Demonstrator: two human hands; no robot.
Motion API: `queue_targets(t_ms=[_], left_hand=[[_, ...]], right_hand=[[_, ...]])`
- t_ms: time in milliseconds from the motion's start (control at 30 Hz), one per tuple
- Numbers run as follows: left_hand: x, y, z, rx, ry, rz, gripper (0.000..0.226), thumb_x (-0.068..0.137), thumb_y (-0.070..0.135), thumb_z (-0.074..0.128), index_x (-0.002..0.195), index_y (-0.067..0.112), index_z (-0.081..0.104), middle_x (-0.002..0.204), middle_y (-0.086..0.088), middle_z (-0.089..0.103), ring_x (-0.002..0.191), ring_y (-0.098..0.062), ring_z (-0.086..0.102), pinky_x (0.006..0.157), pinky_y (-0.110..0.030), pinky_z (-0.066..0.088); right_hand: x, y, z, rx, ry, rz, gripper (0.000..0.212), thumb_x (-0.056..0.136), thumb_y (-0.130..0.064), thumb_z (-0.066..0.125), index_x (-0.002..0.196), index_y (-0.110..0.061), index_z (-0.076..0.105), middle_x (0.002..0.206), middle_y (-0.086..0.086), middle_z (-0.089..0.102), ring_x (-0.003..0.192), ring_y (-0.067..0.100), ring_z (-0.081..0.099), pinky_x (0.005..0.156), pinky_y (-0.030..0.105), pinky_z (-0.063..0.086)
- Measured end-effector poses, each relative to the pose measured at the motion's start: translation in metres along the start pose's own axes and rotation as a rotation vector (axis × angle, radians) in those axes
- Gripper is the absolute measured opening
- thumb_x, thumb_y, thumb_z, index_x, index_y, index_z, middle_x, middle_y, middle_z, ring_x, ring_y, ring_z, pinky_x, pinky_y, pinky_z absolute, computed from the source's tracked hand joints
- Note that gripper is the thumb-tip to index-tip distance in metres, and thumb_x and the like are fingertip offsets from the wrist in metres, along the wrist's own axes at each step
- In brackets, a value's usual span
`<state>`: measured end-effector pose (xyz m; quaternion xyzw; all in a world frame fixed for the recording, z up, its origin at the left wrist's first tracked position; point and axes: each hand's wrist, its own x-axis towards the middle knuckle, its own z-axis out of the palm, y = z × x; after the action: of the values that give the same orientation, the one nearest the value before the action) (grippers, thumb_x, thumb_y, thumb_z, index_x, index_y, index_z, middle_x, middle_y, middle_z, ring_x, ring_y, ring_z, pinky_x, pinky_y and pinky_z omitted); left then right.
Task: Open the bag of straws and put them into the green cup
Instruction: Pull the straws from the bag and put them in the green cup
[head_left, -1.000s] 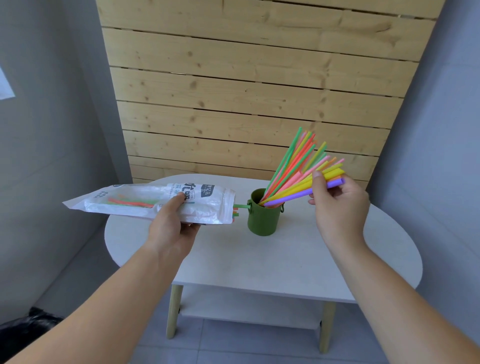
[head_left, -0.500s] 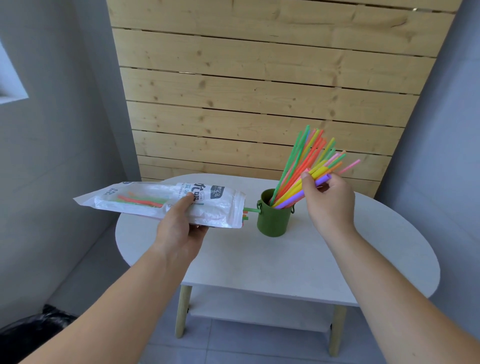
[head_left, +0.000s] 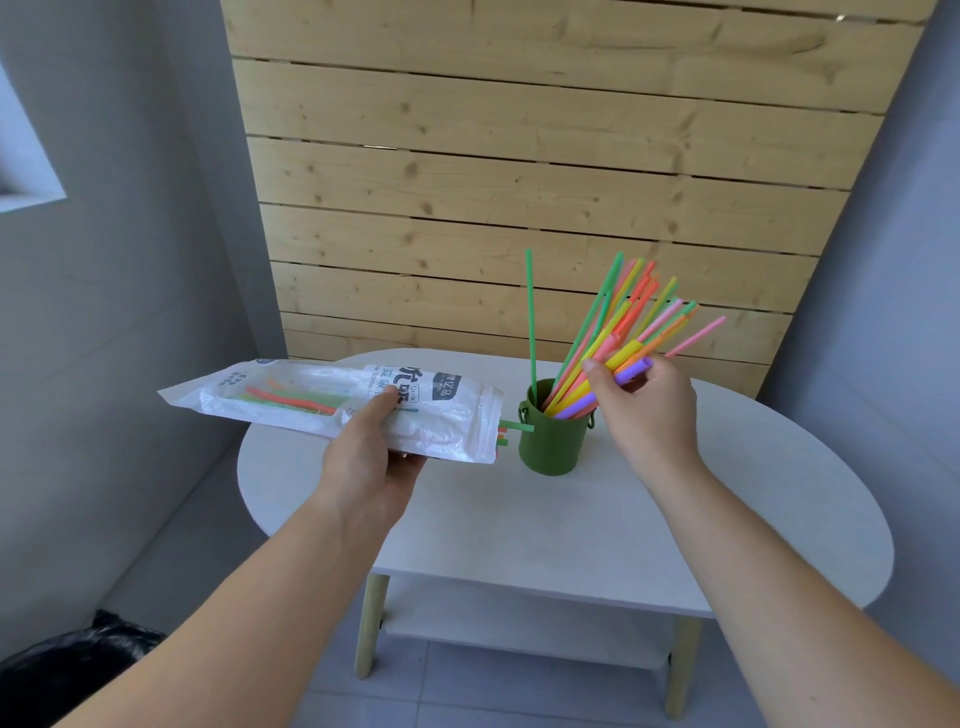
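A green cup (head_left: 551, 441) stands on the white oval table (head_left: 597, 519). A fan of coloured straws (head_left: 621, 325) leans out of it to the right, and one green straw (head_left: 531, 322) stands upright at its left rim. My right hand (head_left: 647, 410) grips the bundle of straws just above the cup's right side. My left hand (head_left: 366, 462) holds the plastic straw bag (head_left: 332, 400) level in the air, left of the cup. The bag's open end faces the cup, a few straw tips poke out, and a few straws lie inside.
A wooden slat wall (head_left: 519, 182) rises behind the table. The table has a lower shelf (head_left: 519, 618) and wooden legs. A black rubbish bag (head_left: 67, 670) lies on the floor at the lower left. Grey walls close in on both sides.
The straw bundle has tilted more upright in the cup. One green straw has separated and now stands vertical at the left rim. The bag stays held beside the cup.
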<state>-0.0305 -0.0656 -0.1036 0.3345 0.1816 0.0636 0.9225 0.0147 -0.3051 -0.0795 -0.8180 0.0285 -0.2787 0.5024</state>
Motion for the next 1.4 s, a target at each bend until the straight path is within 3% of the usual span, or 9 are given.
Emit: queue_targets(t_ms=[167, 300, 400, 467, 600, 700, 800, 967, 1400], left_hand=[[-0.002, -0.002, 0.002, 0.004, -0.013, 0.000, 0.020, 0.096, 0.010, 0.069, 0.116, 0.010, 0.068, 0.109, -0.008, 0.081, 0.099, -0.023, 0.079, 0.083, -0.038, 0.064], [-0.003, -0.001, 0.003, -0.004, -0.016, 0.005, 0.022, 0.096, 0.010, 0.069, 0.117, 0.010, 0.067, 0.110, -0.008, 0.081, 0.100, -0.023, 0.079, 0.084, -0.039, 0.064], [-0.003, 0.001, 0.003, -0.003, -0.018, 0.015, 0.023, 0.096, 0.010, 0.069, 0.119, 0.010, 0.068, 0.112, -0.008, 0.081, 0.101, -0.023, 0.078, 0.086, -0.039, 0.064], [-0.003, 0.001, 0.003, -0.007, -0.018, 0.017, 0.022, 0.096, 0.010, 0.069, 0.118, 0.010, 0.068, 0.111, -0.008, 0.081, 0.099, -0.022, 0.079, 0.084, -0.038, 0.065], [-0.005, -0.001, 0.006, 0.006, -0.054, 0.020, 0.021, 0.096, 0.011, 0.069, 0.117, 0.009, 0.069, 0.111, -0.008, 0.081, 0.101, -0.023, 0.078, 0.084, -0.038, 0.064], [-0.008, -0.004, 0.011, 0.044, -0.094, 0.032, 0.023, 0.096, 0.014, 0.069, 0.119, 0.008, 0.071, 0.115, -0.009, 0.080, 0.106, -0.024, 0.077, 0.089, -0.039, 0.063], [-0.010, -0.007, 0.015, 0.055, -0.109, 0.048, 0.028, 0.096, 0.014, 0.070, 0.123, 0.006, 0.070, 0.118, -0.009, 0.079, 0.108, -0.024, 0.076, 0.088, -0.039, 0.063], [-0.011, -0.005, 0.012, 0.051, -0.086, 0.052, 0.027, 0.096, 0.012, 0.069, 0.122, 0.007, 0.070, 0.117, -0.009, 0.079, 0.106, -0.024, 0.077, 0.086, -0.037, 0.064], [-0.007, -0.002, 0.011, 0.017, -0.086, 0.036, 0.022, 0.096, 0.011, 0.069, 0.118, 0.007, 0.071, 0.113, -0.009, 0.080, 0.102, -0.023, 0.078, 0.082, -0.037, 0.065]], right_hand=[[-0.005, 0.003, -0.007, 0.013, -0.058, -0.018, 0.022, 0.081, -0.039, 0.080, 0.083, -0.025, 0.063, 0.072, -0.008, 0.071, 0.067, 0.009, 0.068, 0.060, 0.023, 0.045], [-0.013, 0.004, -0.013, 0.019, -0.053, 0.031, 0.045, 0.076, -0.045, 0.083, 0.104, -0.023, 0.056, 0.089, -0.009, 0.071, 0.077, 0.010, 0.069, 0.065, 0.028, 0.052], [-0.023, 0.002, -0.015, -0.080, -0.076, 0.222, 0.053, 0.080, -0.063, 0.069, 0.098, -0.017, 0.049, 0.085, 0.003, 0.064, 0.075, 0.023, 0.068, 0.060, 0.036, 0.053], [-0.032, -0.001, -0.014, -0.066, -0.193, 0.402, 0.054, 0.090, -0.066, 0.051, 0.092, -0.012, 0.054, 0.078, 0.008, 0.064, 0.064, 0.024, 0.068, 0.058, 0.039, 0.059], [-0.055, -0.010, -0.006, 0.230, -0.385, 0.526, 0.048, 0.101, -0.053, 0.043, 0.094, -0.009, 0.061, 0.073, 0.010, 0.062, 0.047, 0.016, 0.058, 0.044, 0.028, 0.050], [-0.064, -0.021, 0.002, 0.465, -0.452, 0.555, 0.038, 0.103, -0.045, 0.046, 0.105, -0.010, 0.062, 0.077, 0.012, 0.064, 0.049, 0.018, 0.059, 0.045, 0.028, 0.050], [-0.067, -0.032, 0.009, 0.685, -0.467, 0.614, 0.023, 0.101, -0.030, 0.058, 0.099, -0.009, 0.067, 0.070, 0.007, 0.065, 0.051, 0.017, 0.060, 0.048, 0.027, 0.052], [-0.069, -0.029, 0.014, 0.655, -0.463, 0.575, 0.012, 0.092, -0.013, 0.070, 0.100, -0.005, 0.074, 0.076, 0.007, 0.067, 0.060, 0.014, 0.059, 0.056, 0.024, 0.054], [-0.064, -0.026, 0.008, 0.660, -0.435, 0.540, 0.012, 0.093, -0.006, 0.069, 0.102, 0.001, 0.072, 0.074, 0.009, 0.069, 0.061, 0.016, 0.066, 0.060, 0.028, 0.058]])
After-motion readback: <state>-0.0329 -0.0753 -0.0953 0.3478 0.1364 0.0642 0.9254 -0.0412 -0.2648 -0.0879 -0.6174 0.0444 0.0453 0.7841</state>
